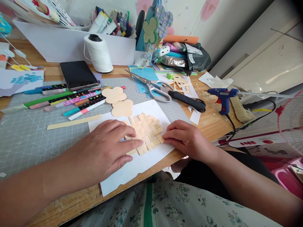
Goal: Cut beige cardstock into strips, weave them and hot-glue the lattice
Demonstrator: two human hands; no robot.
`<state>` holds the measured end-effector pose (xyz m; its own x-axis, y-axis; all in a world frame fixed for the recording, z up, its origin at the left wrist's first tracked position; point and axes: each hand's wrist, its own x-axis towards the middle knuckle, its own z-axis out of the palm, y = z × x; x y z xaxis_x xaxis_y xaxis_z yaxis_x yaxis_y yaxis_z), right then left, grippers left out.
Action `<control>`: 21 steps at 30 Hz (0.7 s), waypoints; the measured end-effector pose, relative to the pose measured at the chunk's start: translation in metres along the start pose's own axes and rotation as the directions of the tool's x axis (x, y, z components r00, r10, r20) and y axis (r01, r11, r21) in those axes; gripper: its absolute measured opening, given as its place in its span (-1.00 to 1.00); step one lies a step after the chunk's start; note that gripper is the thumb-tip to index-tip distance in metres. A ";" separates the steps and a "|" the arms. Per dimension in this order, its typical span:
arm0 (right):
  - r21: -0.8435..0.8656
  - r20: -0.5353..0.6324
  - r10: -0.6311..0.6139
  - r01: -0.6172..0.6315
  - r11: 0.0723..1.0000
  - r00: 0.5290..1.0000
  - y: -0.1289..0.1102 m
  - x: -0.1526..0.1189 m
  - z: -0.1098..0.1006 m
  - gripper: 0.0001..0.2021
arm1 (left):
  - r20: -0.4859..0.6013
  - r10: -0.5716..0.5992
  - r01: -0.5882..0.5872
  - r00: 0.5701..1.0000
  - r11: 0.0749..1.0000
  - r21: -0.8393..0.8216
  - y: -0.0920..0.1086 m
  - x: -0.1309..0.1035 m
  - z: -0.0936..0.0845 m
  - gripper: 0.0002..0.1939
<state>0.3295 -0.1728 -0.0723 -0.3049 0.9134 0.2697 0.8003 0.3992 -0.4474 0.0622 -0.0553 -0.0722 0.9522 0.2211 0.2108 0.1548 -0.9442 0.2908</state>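
Note:
A woven mat of cream paper strips (146, 130) lies on a white sheet of paper (132, 170), its strip ends uneven around the edge. My left hand (110, 146) rests over the mat's left side, fingers apart and pressing down on it, covering part of the weave. At the mat's right edge, the fingers of my right hand (187, 138) pinch the end of a cream paper strip (160, 138). Just behind the mat are cream flower-shaped paper cutouts (121, 108). One loose cream strip (73, 122) lies to the left on the grey cutting mat (30, 138).
Several markers (71, 99) and a phone (79, 75) lie at the left. Scissors (151, 85), a black-handled cutter (187, 101) and a blue glue gun (222, 97) are behind and right. A white thread spool (98, 53) stands at the back. The table's front edge is close.

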 end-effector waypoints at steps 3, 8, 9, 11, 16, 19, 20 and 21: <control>-0.015 -0.016 -0.016 0.016 1.000 1.000 0.002 0.001 0.000 -0.86 | 0.011 0.005 -0.005 1.000 1.000 0.000 -0.001 0.001 -0.001 -0.70; 0.013 -0.005 -0.028 0.028 1.000 1.000 0.004 0.002 -0.002 -0.85 | 0.006 0.012 -0.012 1.000 1.000 0.005 -0.002 0.002 -0.001 -0.70; 0.017 -0.005 -0.030 0.030 0.999 1.000 0.004 0.002 -0.003 -0.85 | 0.007 0.010 -0.010 1.000 1.000 0.004 -0.002 0.002 0.000 -0.69; 0.012 -0.008 -0.040 0.040 0.999 0.999 0.002 0.002 -0.003 -0.85 | 0.007 0.010 -0.010 1.000 1.000 0.003 -0.001 0.001 0.001 -0.69; -0.007 0.002 -0.072 0.072 0.997 0.997 -0.006 0.002 0.000 -0.84 | -0.010 0.029 -0.029 1.000 1.000 0.006 -0.001 0.002 0.001 -0.71; -0.012 0.001 -0.067 0.067 0.998 0.998 -0.008 0.002 0.002 -0.83 | -0.026 0.055 -0.055 0.998 0.998 0.019 -0.002 0.003 0.002 -0.70; -0.004 -0.002 -0.061 0.061 0.998 0.998 -0.008 0.002 0.002 -0.83 | -0.028 0.061 -0.060 0.998 0.998 0.025 -0.003 0.003 0.002 -0.69; 0.011 -0.007 -0.052 0.052 0.999 0.999 -0.007 0.002 0.001 -0.84 | -0.031 0.065 -0.064 0.997 0.998 0.029 -0.003 0.002 0.002 -0.68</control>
<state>0.3222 -0.1736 -0.0696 -0.3422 0.8909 0.2987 0.7779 0.4470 -0.4418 0.0646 -0.0527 -0.0745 0.9518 0.1665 0.2577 0.1011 -0.9632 0.2491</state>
